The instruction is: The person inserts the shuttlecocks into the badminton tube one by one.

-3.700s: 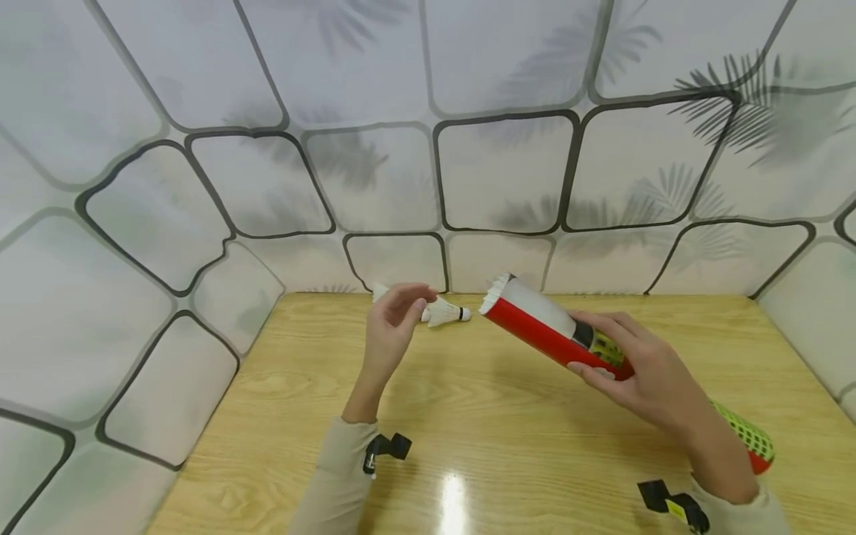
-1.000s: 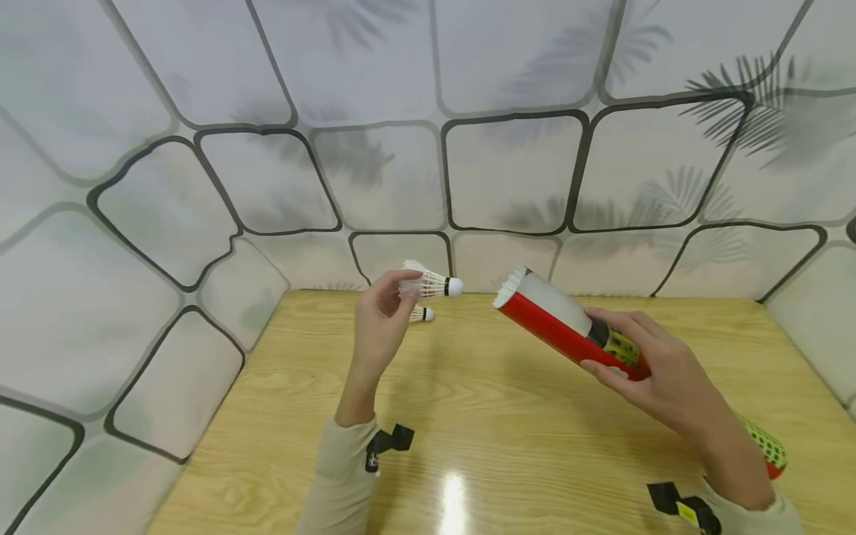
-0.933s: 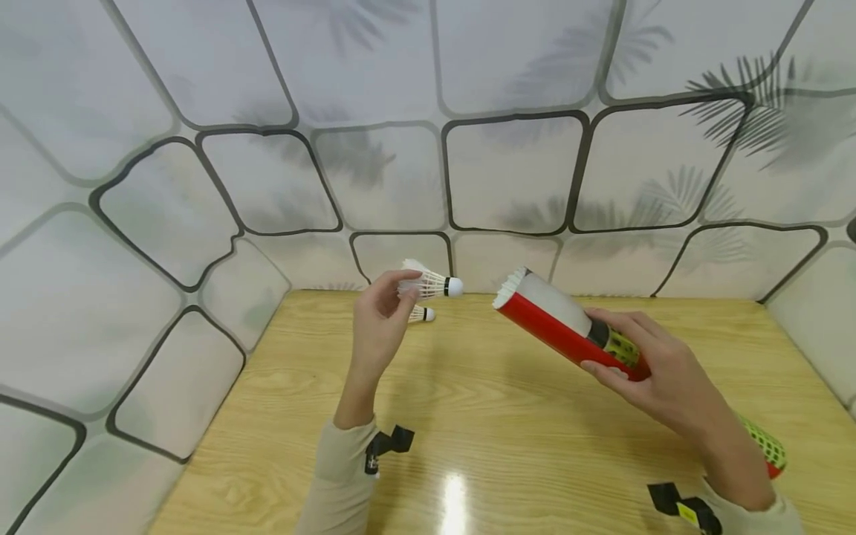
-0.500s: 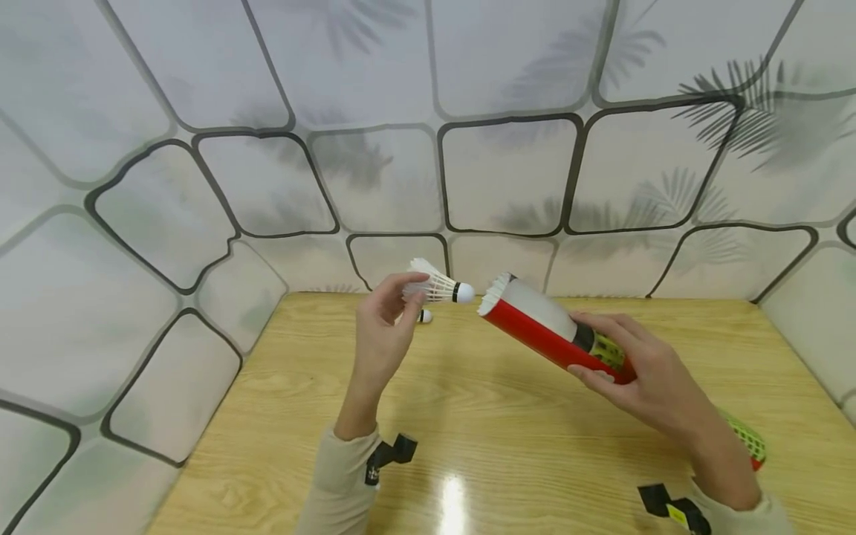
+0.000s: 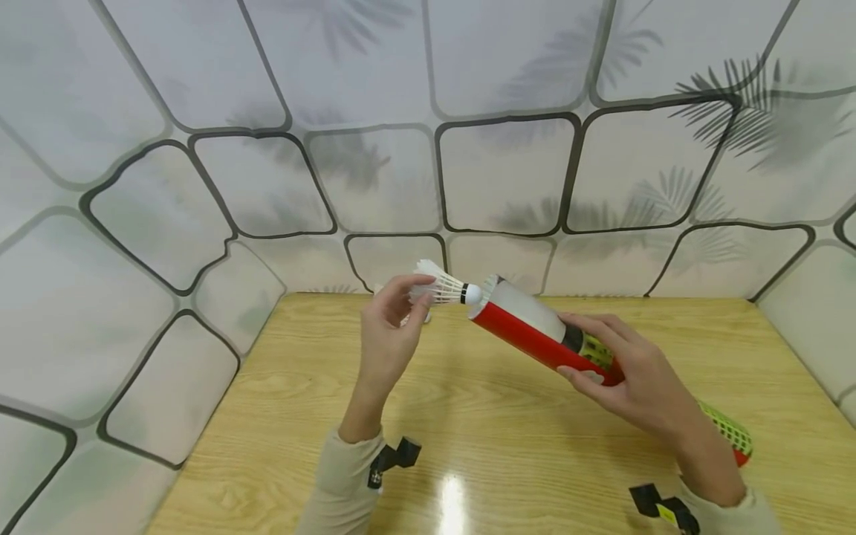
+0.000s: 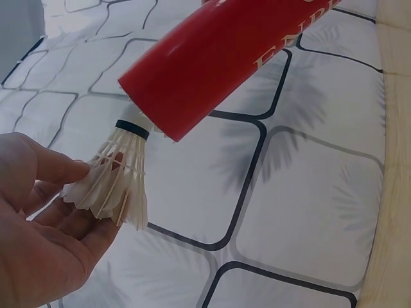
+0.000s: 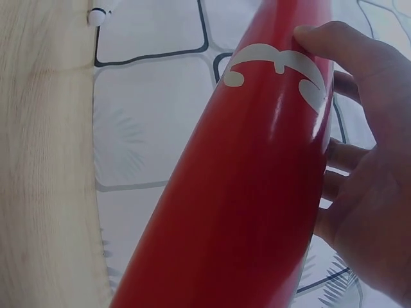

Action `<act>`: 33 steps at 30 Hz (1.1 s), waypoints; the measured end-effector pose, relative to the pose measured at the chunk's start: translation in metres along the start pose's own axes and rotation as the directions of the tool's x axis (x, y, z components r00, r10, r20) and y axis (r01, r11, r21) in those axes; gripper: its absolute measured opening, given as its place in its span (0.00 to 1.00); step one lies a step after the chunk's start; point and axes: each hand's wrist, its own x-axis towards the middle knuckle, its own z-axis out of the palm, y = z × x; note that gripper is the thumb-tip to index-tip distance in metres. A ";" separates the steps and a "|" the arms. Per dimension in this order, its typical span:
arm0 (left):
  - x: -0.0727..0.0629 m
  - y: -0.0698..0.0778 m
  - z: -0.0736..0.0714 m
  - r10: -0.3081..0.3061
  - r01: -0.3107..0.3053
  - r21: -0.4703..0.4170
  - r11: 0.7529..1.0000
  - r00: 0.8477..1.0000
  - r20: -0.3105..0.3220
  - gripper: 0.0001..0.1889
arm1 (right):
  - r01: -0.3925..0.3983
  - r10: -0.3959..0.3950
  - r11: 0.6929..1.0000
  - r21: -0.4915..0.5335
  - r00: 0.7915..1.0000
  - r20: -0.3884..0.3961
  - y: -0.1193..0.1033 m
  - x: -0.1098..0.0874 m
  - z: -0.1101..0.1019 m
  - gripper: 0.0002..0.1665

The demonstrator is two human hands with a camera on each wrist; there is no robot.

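Observation:
My left hand (image 5: 393,327) pinches a white shuttlecock (image 5: 444,287) by its feathered skirt, its cork pointing right. In the left wrist view, the cork of the shuttlecock (image 6: 122,167) is partly hidden behind the mouth rim of a red tube (image 6: 205,64). My right hand (image 5: 635,371) grips this red, white and yellow-green shuttlecock tube (image 5: 528,319) around its lower part, tilted with the mouth up and to the left. Feathers show just inside the mouth. The right wrist view has the tube (image 7: 225,179) with the right hand (image 7: 372,141) curled round its side.
Behind the left hand, another shuttlecock (image 5: 427,317) lies near the table's back edge, mostly hidden. A second yellow-green and red tube (image 5: 729,429) lies on the wooden table (image 5: 301,386) beyond the right forearm. A patterned backdrop (image 5: 504,178) rises behind the table.
The left hand has picked up a shuttlecock from the back of the table and moved it right, cork first. The tube has come left, so the cork is now at its mouth.

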 end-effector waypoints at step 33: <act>-0.009 -0.005 0.017 0.022 -0.058 0.162 0.985 0.977 0.212 0.12 | -0.009 0.009 1.000 -0.008 0.999 0.036 -0.007 0.001 0.006 0.47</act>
